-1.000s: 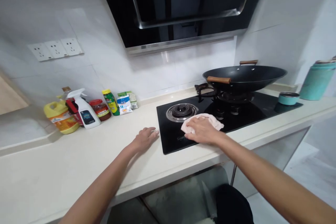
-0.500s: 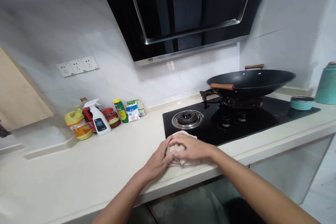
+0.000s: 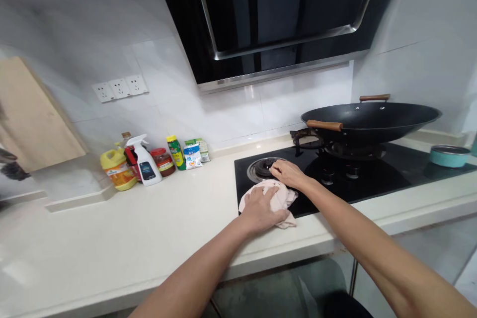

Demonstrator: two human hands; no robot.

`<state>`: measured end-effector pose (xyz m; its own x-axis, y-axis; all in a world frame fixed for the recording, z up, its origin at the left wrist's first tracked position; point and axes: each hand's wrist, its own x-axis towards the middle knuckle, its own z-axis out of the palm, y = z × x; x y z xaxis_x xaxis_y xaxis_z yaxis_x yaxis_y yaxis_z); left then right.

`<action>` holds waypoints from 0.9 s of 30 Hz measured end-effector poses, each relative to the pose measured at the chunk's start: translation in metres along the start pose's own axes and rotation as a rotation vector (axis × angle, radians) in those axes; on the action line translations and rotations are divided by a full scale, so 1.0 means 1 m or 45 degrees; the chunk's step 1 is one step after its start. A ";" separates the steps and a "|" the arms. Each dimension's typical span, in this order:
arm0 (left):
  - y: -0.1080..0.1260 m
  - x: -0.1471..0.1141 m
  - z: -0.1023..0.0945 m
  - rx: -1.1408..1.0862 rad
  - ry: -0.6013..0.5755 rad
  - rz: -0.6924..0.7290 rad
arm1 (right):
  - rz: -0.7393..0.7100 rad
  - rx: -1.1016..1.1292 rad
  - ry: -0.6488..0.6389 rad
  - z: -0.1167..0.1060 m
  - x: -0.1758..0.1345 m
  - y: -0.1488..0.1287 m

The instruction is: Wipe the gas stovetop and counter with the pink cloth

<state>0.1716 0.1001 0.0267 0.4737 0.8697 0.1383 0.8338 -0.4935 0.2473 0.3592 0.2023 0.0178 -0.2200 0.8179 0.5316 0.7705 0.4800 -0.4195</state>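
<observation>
A pale pink cloth (image 3: pixel 278 202) lies bunched over the front left edge of the black glass cooktop (image 3: pixel 307 198) and partly on the counter. My left hand (image 3: pixel 261 212) is on top of it, fingers curved over the folds and gripping it. Just beyond, my right hand (image 3: pixel 288 174) is closed at the right side of the dark burner cap (image 3: pixel 264 166), its fingertips pinching the rim. The cap sits within a round metal ring (image 3: pixel 252 173) on the left burner.
A large black wok (image 3: pixel 372 119) with wooden handles rests on the right burner. Beyond it is a turquoise bowl (image 3: pixel 449 156). A white spray bottle (image 3: pixel 147 164), yellow jug (image 3: pixel 118 170), red-lidded jar (image 3: pixel 163 161) and packets stand left along the wall. A range hood (image 3: pixel 283 10) hangs above.
My right hand has left the cloth and moved forward to the burner cap. My left hand, with the cloth under it, has shifted right. The view has turned slightly left.
</observation>
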 end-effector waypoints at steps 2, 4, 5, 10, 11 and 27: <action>-0.003 0.017 0.007 0.002 0.012 -0.007 | 0.041 0.002 0.020 0.007 0.010 0.008; -0.003 0.035 0.012 0.010 0.020 -0.038 | 0.075 0.011 0.036 0.012 0.010 0.017; -0.002 0.042 0.013 0.015 0.023 -0.061 | 0.089 0.014 0.041 0.013 0.006 0.021; 0.006 0.058 0.016 0.016 0.044 -0.156 | 0.109 -0.003 0.050 0.007 -0.014 0.028; 0.007 0.056 0.016 0.011 0.045 -0.156 | 0.112 -0.009 0.051 0.006 -0.016 0.027; -0.083 -0.035 -0.022 0.000 0.087 -0.391 | 0.164 -0.039 -0.075 0.010 -0.014 0.041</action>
<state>0.0794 0.1102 0.0228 0.1798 0.9762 0.1214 0.9349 -0.2080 0.2874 0.3882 0.2133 -0.0142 -0.1522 0.8898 0.4301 0.8121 0.3607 -0.4587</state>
